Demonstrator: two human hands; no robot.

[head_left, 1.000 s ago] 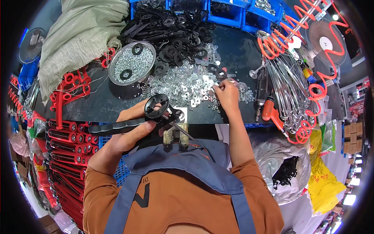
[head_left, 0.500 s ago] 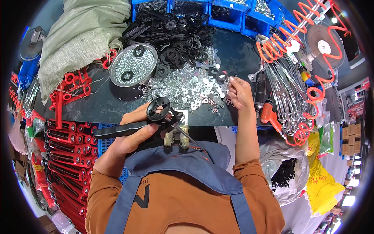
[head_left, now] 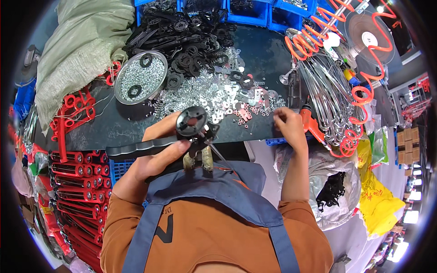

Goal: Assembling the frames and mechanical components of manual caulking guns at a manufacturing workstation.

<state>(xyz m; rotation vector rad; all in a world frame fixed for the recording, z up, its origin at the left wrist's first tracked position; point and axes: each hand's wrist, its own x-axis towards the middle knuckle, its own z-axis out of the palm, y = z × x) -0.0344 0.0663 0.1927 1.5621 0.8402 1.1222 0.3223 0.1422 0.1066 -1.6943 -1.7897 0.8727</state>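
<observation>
My left hand [head_left: 157, 159] is closed round a black plastic handle [head_left: 141, 148], whose grip points left and whose round, hollow end faces up at the fingertips. A thin metal rod [head_left: 221, 154] slants down to the right just beside that round end. Under it, two worn, yellowish blocks [head_left: 206, 159] stand at the table's near edge. My right hand [head_left: 291, 127] is over the table edge, right of the loose metal hardware [head_left: 195, 95], its fingers curled. Whether it holds a small part is hidden. Washers and small red-edged rings [head_left: 243, 116] lie nearest its fingertips.
A metal bowl [head_left: 119, 86] of small fasteners carries two black rings. Behind are heaped black handles [head_left: 182, 32] and blue bins [head_left: 248, 16]. To the right lie an orange power driver [head_left: 311, 125] and bent metal rods [head_left: 325, 86]. Red frames [head_left: 75, 107] and a woven sack [head_left: 79, 54] stand left.
My right hand has moved from the pile toward the table's near right, by the orange driver. My left hand still grips the handle, its round end tilted a little differently. The view has shifted.
</observation>
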